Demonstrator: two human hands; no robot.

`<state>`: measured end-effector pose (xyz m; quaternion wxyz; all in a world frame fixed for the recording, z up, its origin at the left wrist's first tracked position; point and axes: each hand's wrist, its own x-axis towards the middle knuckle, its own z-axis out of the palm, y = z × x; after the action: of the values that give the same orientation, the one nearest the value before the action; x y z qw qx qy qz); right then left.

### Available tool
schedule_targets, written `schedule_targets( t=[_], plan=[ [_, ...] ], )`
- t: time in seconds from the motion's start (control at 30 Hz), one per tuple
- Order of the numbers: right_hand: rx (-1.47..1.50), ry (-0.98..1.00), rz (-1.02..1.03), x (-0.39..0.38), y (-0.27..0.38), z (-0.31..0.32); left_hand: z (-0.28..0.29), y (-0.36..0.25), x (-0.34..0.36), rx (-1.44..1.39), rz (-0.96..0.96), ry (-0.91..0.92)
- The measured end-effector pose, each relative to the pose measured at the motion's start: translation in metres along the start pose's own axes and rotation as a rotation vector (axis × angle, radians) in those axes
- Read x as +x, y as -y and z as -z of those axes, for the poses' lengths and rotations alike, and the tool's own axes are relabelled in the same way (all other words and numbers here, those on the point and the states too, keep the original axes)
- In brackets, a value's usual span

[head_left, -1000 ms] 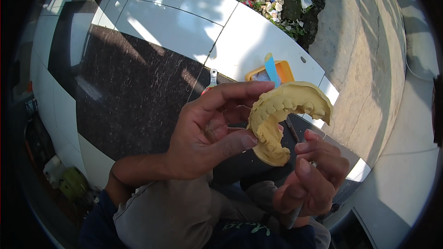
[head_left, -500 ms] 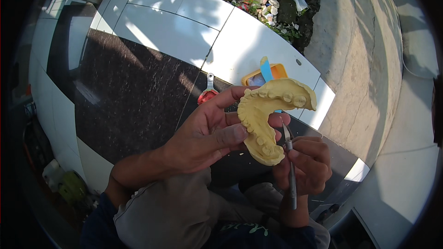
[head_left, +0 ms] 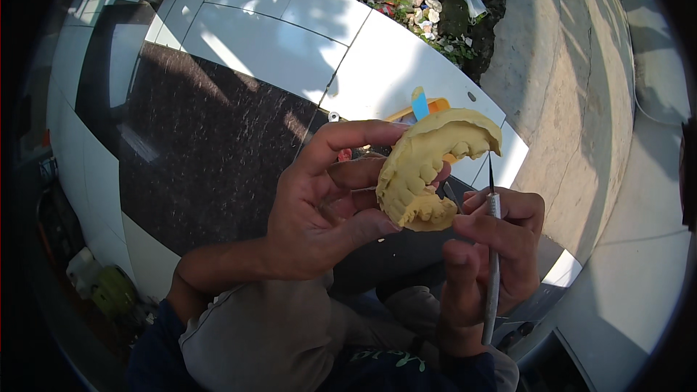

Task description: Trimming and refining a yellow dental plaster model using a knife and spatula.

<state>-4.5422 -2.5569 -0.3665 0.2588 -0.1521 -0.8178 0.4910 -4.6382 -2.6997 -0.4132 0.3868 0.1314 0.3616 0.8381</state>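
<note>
My left hand (head_left: pixel 327 203) grips a pale yellow plaster dental model (head_left: pixel 410 163), a horseshoe arch with moulded teeth. The fingers lie along its outer left side and the thumb presses near its lower end. The arch is tilted, so its teeth show from the side. In my right hand (head_left: pixel 501 247) a slim craft knife (head_left: pixel 493 261) with a grey metal handle is held like a pen, upright. Its narrow blade points up, with the tip close to the far right end of the model; I cannot tell whether it touches.
Behind the model stands a yellow-orange container (head_left: pixel 435 105) with a blue spatula (head_left: pixel 420 105) in it. A metal-handled tool with red material (head_left: pixel 344 154) lies partly hidden behind my left hand. Black tiles (head_left: pixel 210 138) and white tiles (head_left: pixel 276 36) surround me; rubble (head_left: pixel 414 0) lies beyond.
My left hand has tilted the dental model, turning the teeth from facing up to side-on. My right hand has moved right and up, bringing the knife upright near the model's far end.
</note>
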Motion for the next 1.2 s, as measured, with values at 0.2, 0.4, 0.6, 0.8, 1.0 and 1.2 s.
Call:
schedule_targets(
  t=[0.2, 0.4, 0.6, 0.8, 1.0, 1.2],
  plan=[
    [-0.176, -0.060, 0.094, -0.003, 0.001, -0.011, 0.005, -0.001, -0.001, 0.209, -0.101, 0.021],
    [-0.219, -0.081, 0.299, -0.011, -0.001, -0.003, -0.002, 0.002, 0.002, 0.077, -0.156, -0.031],
    [0.265, -0.116, -0.038, 0.005, -0.011, -0.018, 0.011, 0.003, 0.001, 0.330, -0.238, 0.036],
    [0.342, 0.066, -0.141, 0.011, -0.006, -0.014, 0.015, 0.009, -0.001, 0.123, -0.264, 0.138],
    [0.267, 0.088, -0.176, 0.012, -0.003, -0.014, 0.016, 0.005, -0.001, 0.167, -0.229, 0.175],
    [0.286, 0.064, -0.136, 0.010, -0.007, -0.011, 0.017, 0.007, -0.002, 0.167, -0.257, 0.164]
  ],
)
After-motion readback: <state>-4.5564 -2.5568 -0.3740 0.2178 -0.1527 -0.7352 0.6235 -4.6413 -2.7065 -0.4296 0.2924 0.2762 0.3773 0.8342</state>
